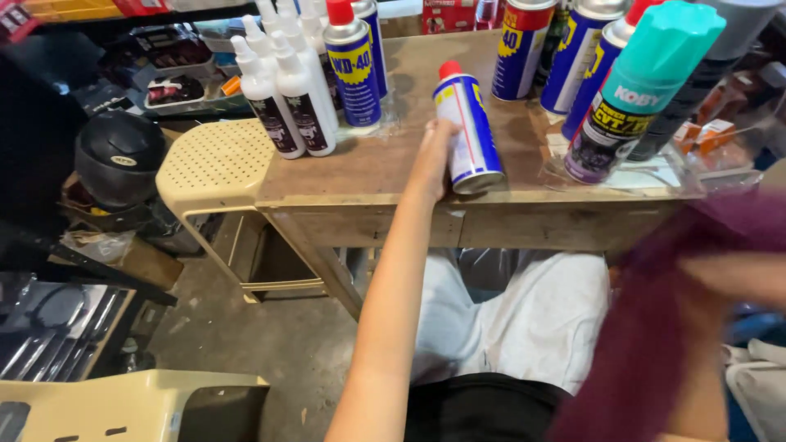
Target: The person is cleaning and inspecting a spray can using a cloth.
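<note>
1. Blurred right hand [729,278] clutches a maroon cloth [655,327] nearest the camera; its fingers' exact grip cannot be told.
2. Left hand [432,160] wraps the blue spray can [467,131]; fingers closed around its left side.
3. Can stands tilted on the wooden table [360,176], long axis leaning away from the fingers; left hand is nearer.

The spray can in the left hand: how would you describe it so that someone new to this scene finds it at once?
On the wooden table, near its front edge, the left hand holds a blue and white spray can with a red cap. It stands alone at the middle, apart from the white bottles to its left and the can cluster at right.
</note>
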